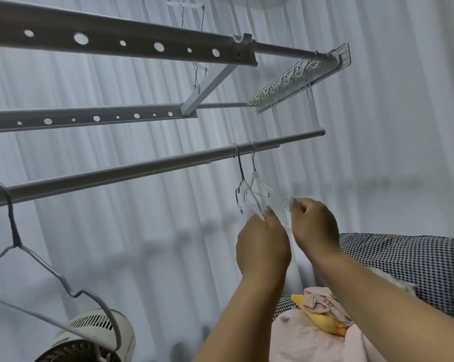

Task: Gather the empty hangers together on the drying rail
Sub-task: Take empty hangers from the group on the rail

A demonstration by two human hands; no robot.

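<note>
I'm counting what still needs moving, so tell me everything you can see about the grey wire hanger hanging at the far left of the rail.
The grey coated wire hanger hangs by its hook over the lowest round grey drying rail, near the picture's left edge. Its neck is a twisted wire stem, and its shoulder bends into a notch. It carries no garment and sits close to the camera, partly cut off by the frame. Neither hand touches it. Its lower arm passes in front of a cream round fan.

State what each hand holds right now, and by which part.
Both hands pinch the clear hanger that hangs from the rail: the left hand at its lower left arm, the right hand at the tip of its right arm.
</note>
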